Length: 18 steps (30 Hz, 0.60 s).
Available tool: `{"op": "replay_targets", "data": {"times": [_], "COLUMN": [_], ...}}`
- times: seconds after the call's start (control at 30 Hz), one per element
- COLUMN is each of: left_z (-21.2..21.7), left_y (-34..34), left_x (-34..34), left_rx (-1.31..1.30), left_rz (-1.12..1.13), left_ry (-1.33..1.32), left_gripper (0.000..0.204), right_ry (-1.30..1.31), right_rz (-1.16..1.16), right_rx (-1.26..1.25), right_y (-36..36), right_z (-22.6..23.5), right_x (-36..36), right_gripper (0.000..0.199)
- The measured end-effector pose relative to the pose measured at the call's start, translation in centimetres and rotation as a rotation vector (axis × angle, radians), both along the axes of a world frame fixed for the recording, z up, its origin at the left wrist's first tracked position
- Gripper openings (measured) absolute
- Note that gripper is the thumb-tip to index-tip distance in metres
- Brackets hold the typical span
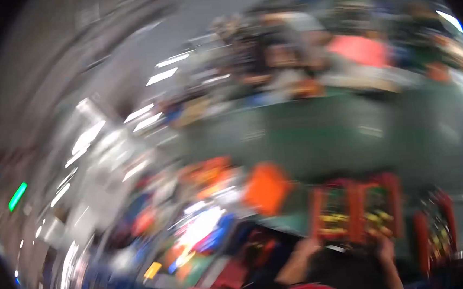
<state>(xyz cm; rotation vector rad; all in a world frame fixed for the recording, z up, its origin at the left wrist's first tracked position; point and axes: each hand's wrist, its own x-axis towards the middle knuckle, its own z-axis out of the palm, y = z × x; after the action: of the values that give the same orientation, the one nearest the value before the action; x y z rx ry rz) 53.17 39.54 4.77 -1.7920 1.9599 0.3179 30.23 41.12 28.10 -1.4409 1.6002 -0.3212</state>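
Strong motion blur covers the whole head view. Two long red bins point(355, 211) stand side by side in front of me at the lower right, with small green and yellow pieces inside. My left hand point(306, 249) is at the near left corner of the pair and appears to touch it. At the near right corner, up against the right-hand bin, is my right hand point(384, 249). The fingers of both hands are smeared, so their grip does not show. What the small pieces are cannot be made out.
Another red bin point(437, 231) with yellowish pieces stands to the right. An orange box-like thing point(267, 189) is left of the bins, beside a cluttered, colourful surface point(201, 239). Beyond a green floor point(307, 133), people and a pinkish-red shape point(359, 51) blur together.
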Motion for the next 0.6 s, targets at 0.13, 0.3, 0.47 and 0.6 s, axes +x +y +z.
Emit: {"op": "replay_targets", "data": {"times": [0.13,0.3,0.47,0.6], "left_z": [2.9,0.6,-2.3,-2.7], "left_y": [-2.4,-1.3,-3.2,-2.6], "left_x": [2.1,7.4,8.0,6.9], "left_rx": [0.154,0.014,-0.167,-0.155], "left_rz": [0.07,0.453,0.064,0.164], "left_ry": [0.351,0.627,0.519,0.68], "left_gripper": [0.033,0.024,0.024,0.02], "right_ry": [0.093,-0.592,-0.618,-0.641], "right_rz": [-0.301,-0.849,-1.01,-1.034], "right_rx": [-0.336,0.025,0.024,0.109], "right_y": [8.1,3.9,5.4,5.9], "right_z": [-23.9,-26.0,-29.0,-27.7], "right_x": [-10.3,-6.5,-5.6,-6.5], "right_gripper": [0.036,0.06,0.062,0.051]}}
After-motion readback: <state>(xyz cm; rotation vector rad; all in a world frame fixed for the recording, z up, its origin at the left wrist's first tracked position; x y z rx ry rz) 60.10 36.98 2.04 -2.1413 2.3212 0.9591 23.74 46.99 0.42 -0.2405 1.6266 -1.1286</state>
